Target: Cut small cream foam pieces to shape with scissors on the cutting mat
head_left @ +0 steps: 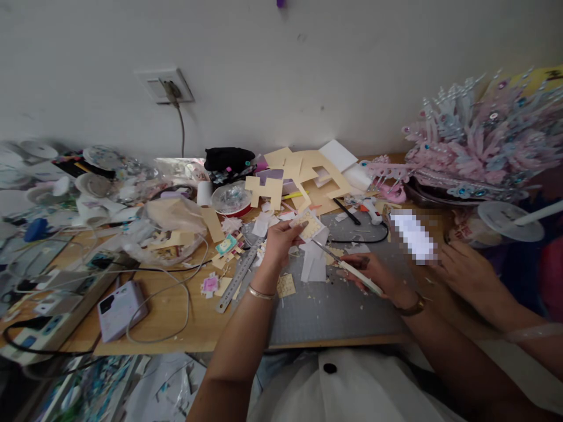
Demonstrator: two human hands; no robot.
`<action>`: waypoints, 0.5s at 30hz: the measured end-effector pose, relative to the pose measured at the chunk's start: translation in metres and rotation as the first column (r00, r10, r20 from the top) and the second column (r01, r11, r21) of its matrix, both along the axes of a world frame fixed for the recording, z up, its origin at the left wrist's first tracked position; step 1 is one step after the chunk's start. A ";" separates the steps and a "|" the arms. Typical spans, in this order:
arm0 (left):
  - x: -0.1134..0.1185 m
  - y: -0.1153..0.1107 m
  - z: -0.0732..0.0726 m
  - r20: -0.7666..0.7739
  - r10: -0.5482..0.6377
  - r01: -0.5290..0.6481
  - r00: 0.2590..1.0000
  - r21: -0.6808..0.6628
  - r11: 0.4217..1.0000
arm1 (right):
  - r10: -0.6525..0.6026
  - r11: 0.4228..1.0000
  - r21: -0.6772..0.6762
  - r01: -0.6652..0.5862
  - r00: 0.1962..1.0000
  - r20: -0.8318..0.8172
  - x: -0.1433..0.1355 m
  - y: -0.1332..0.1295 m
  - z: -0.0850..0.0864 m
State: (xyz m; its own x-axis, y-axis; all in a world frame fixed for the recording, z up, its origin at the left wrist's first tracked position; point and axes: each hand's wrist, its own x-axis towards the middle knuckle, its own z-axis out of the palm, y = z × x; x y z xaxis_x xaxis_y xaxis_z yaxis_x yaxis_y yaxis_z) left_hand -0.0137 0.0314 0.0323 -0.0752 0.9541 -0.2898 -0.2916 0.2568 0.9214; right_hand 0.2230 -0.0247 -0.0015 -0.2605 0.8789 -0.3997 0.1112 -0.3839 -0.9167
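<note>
My left hand (284, 240) pinches a small cream card piece (311, 226) with a pattern and a white border, above the grey cutting mat (334, 322). In my right hand (373, 272) is a pair of scissors (361, 278) with pale handles, the metal blades pointing up and left to the lower edge of the card piece. Whether the blades are open or closed is too small to tell. White paper strips (314, 264) lie under the card, and another patterned cream square (286, 285) rests on the mat below my left hand.
A metal ruler (237, 278), cut card sheets (303, 170) and a glue gun (372, 210) lie around the mat. At left are a lilac device (122, 310), cables and a power strip (57, 310). Another person's hand (470, 272) is at right, below pink ornaments (470, 140).
</note>
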 end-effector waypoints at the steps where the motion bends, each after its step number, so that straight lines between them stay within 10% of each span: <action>1: 0.000 0.000 0.000 0.003 -0.004 0.004 1.000 -0.002 1.000 | 0.011 1.000 -0.025 -0.011 1.000 -0.019 -0.002 0.000 0.002; 15: -0.002 0.001 -0.001 0.049 0.008 -0.007 0.999 -0.017 1.000 | 0.000 0.996 -0.084 -0.010 0.992 -0.124 -0.010 0.001 0.018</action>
State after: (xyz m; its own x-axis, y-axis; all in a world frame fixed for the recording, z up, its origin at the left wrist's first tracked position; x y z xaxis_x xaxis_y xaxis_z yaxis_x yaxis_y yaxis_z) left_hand -0.0160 0.0327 0.0314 -0.0675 0.9485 -0.3096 -0.3380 0.2703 0.9015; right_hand 0.2133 -0.0234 0.0165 -0.3168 0.8421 -0.4365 0.0007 -0.4600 -0.8879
